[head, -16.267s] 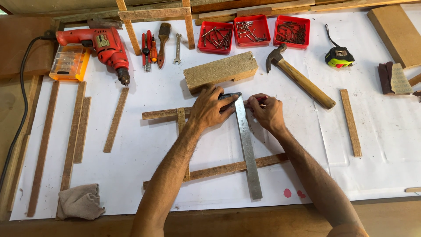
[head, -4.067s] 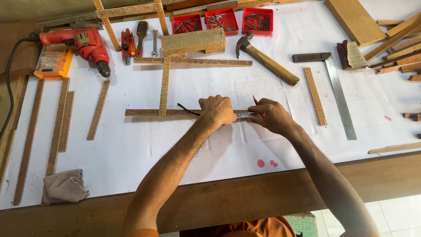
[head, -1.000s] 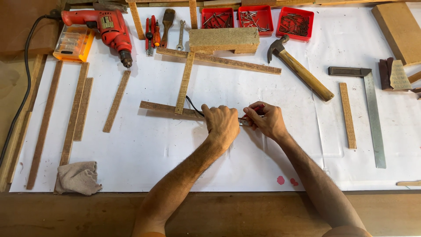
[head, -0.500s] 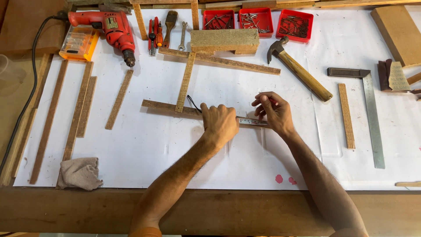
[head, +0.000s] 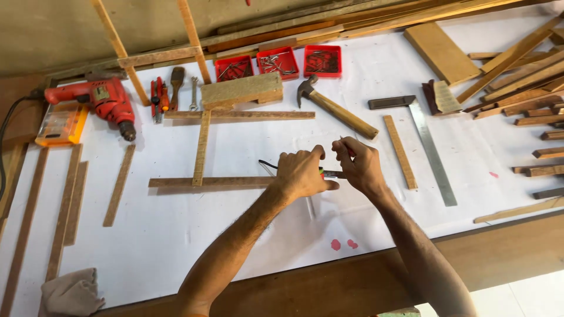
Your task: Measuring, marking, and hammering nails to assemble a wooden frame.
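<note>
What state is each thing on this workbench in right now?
Left hand: pressing on the wooden strip.
Right hand: pinching a thin tool, mostly hidden.
Hammer: lying flat, untouched.
Drill: lying on its side, corded.
Red trays: open, holding small metal parts.

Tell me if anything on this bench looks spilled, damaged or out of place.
Two pink spots stain the white sheet near the front edge, below both hands; what they are is unclear. Otherwise tools and wood strips lie loosely about; nothing looks spilled or broken.

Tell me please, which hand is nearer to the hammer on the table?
The right hand. It is just below the end of the wooden handle of the hammer, almost under it. The left hand is further to the left and lower, beside the right hand.
</note>
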